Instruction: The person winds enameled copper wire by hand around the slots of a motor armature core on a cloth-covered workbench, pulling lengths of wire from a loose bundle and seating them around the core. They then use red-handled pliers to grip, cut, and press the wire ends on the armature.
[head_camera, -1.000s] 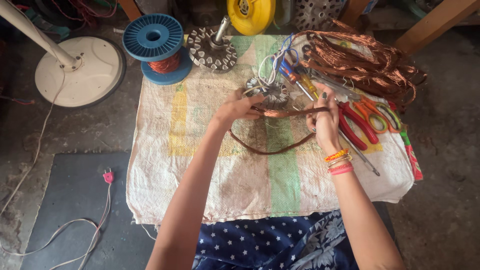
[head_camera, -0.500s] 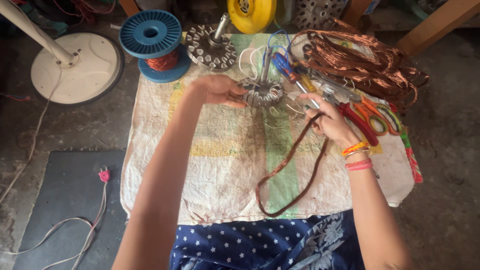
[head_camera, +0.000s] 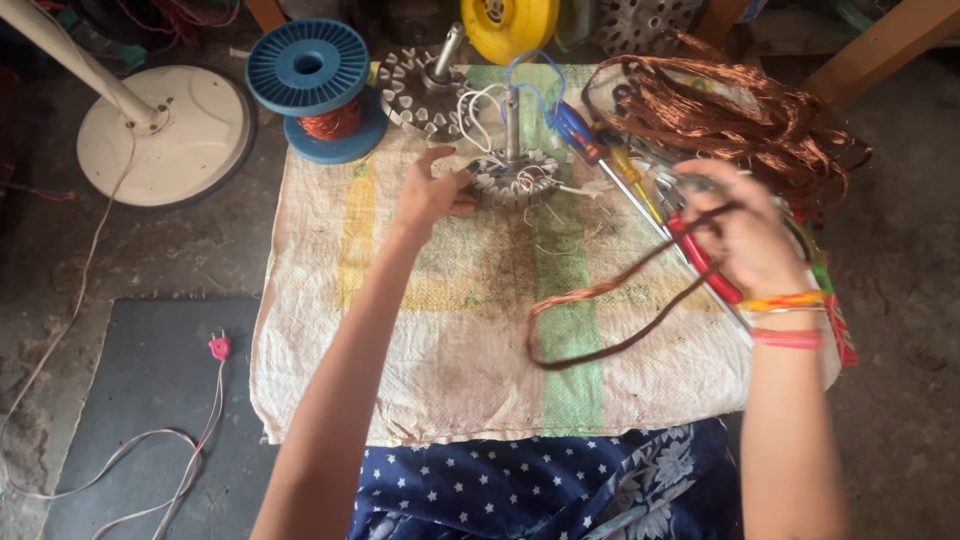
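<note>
The left hand (head_camera: 428, 192) grips the rim of the round toothed metal stator (head_camera: 514, 178) (shaft upright) on the woven sack cloth (head_camera: 440, 330). The right hand (head_camera: 745, 235) clasps a dangling loop of copper wire (head_camera: 610, 310), beside red-handled pliers (head_camera: 705, 262).

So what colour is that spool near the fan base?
Blue, with copper-coloured wire wound on it: the spool shows plainly in the head view.
</note>
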